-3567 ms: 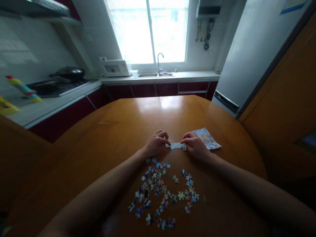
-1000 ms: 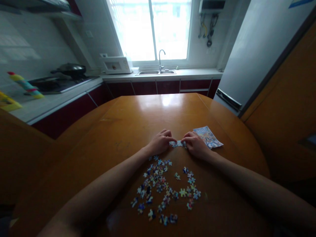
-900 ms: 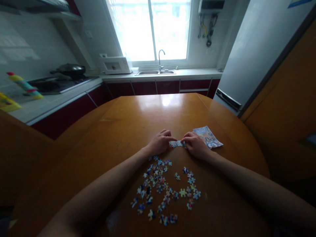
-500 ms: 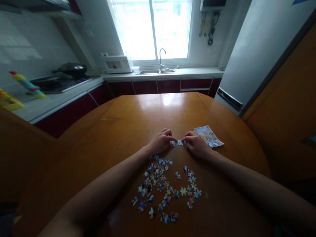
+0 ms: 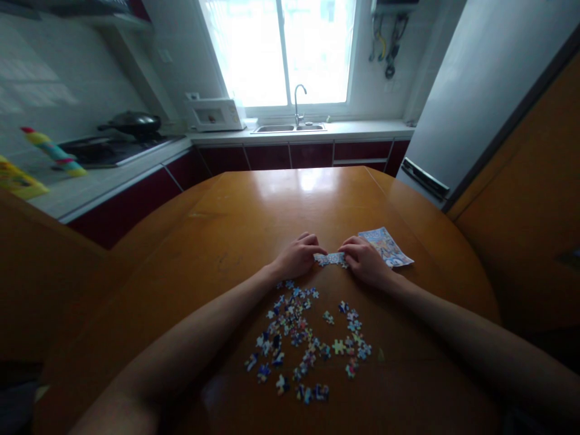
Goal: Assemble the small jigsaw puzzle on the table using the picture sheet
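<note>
A short strip of joined jigsaw puzzle pieces (image 5: 331,258), pale blue and white, lies flat on the wooden table between my hands. My left hand (image 5: 298,256) holds its left end, index finger reaching onto it and the other fingers curled. At the right end, my right hand (image 5: 365,260) is closed with its fingertips on the strip's edge. Many loose puzzle pieces (image 5: 294,323) are scattered nearer to me, several touching or overlapping. Just beyond my right hand lies a printed picture sheet (image 5: 388,246), partly covered by that hand.
The round wooden table (image 5: 254,211) reaches toward a counter with a sink (image 5: 276,128) and a microwave (image 5: 215,115). A pan (image 5: 135,122) sits on the stove at left. A fridge (image 5: 446,96) stands at right.
The right hand has shifted slightly right, so more of the strip shows between the hands. The whole view has tilted a little; the loose pieces stay in place.
</note>
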A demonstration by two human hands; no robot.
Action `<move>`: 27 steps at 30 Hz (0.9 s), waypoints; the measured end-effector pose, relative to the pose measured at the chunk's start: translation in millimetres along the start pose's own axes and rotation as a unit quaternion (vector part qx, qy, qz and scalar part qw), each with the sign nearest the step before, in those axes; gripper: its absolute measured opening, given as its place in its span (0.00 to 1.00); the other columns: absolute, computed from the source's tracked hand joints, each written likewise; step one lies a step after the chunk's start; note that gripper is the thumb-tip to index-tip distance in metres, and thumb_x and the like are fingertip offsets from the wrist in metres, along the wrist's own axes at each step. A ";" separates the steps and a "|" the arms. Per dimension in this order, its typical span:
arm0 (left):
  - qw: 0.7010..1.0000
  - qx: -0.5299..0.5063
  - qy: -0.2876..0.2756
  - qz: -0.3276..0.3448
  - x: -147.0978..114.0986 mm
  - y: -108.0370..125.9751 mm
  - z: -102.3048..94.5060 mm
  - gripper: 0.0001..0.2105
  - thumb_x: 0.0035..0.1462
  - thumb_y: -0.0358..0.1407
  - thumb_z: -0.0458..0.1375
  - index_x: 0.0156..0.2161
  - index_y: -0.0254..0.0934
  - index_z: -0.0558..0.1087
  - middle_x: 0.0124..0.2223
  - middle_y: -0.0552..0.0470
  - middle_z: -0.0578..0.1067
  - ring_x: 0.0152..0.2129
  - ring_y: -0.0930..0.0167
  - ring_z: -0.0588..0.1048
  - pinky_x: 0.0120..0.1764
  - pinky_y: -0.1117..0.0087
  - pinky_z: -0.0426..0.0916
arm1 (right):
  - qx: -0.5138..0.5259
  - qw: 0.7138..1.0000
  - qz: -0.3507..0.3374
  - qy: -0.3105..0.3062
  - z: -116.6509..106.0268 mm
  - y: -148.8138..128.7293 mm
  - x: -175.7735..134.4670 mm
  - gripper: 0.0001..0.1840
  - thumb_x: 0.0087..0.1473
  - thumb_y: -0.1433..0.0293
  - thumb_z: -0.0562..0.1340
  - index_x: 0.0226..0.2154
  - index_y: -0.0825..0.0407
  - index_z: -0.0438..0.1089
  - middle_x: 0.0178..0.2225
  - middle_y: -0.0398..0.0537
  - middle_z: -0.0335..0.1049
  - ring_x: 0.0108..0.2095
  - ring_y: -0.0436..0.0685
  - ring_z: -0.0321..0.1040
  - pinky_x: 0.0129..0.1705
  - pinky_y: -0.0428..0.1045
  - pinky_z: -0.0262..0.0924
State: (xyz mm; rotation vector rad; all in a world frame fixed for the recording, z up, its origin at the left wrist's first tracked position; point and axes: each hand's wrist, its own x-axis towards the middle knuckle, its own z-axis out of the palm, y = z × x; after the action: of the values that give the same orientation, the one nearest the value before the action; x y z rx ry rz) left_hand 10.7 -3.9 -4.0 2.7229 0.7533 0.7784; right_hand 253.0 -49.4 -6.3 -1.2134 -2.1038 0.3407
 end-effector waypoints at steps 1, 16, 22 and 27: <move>1.000 -0.001 0.001 0.001 0.0 0.1 -0.1 0.21 0.51 0.18 0.52 0.42 0.40 0.80 0.35 0.50 0.70 0.36 0.69 0.65 0.40 0.69 0.65 | 0.000 1.000 0.003 0.001 -0.2 0.2 0.0 0.12 0.54 0.78 0.59 0.35 0.51 0.77 0.37 0.51 0.72 0.42 0.59 0.66 0.48 0.56 0.61; 1.000 -0.009 0.001 0.005 -0.4 0.6 0.0 0.21 0.52 0.18 0.52 0.40 0.43 0.81 0.34 0.50 0.69 0.36 0.69 0.66 0.40 0.69 0.66 | -0.016 1.000 -0.001 -0.009 0.6 3.8 -0.6 0.11 0.55 0.78 0.59 0.32 0.51 0.78 0.36 0.51 0.72 0.41 0.59 0.65 0.47 0.55 0.61; 1.000 -0.007 -0.001 0.006 -0.4 -0.3 0.8 0.21 0.53 0.18 0.52 0.39 0.45 0.81 0.34 0.51 0.68 0.35 0.69 0.65 0.41 0.69 0.65 | 0.002 1.000 -0.011 0.002 0.9 5.6 -0.1 0.12 0.54 0.79 0.59 0.31 0.51 0.77 0.36 0.51 0.72 0.42 0.59 0.65 0.47 0.55 0.61; 1.000 -0.006 0.005 0.006 0.2 2.0 -0.4 0.21 0.51 0.18 0.52 0.39 0.43 0.81 0.34 0.50 0.68 0.35 0.69 0.65 0.40 0.69 0.65 | 0.006 1.000 -0.013 0.009 1.1 5.8 -0.9 0.13 0.54 0.80 0.58 0.33 0.51 0.77 0.37 0.51 0.71 0.41 0.58 0.65 0.47 0.54 0.61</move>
State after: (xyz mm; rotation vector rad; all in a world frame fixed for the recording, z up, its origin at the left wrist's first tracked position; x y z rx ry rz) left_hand 11.4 -5.5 -2.9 2.7167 0.7329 0.7966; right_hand 256.5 -47.0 -10.5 -1.1768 -2.0980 0.3288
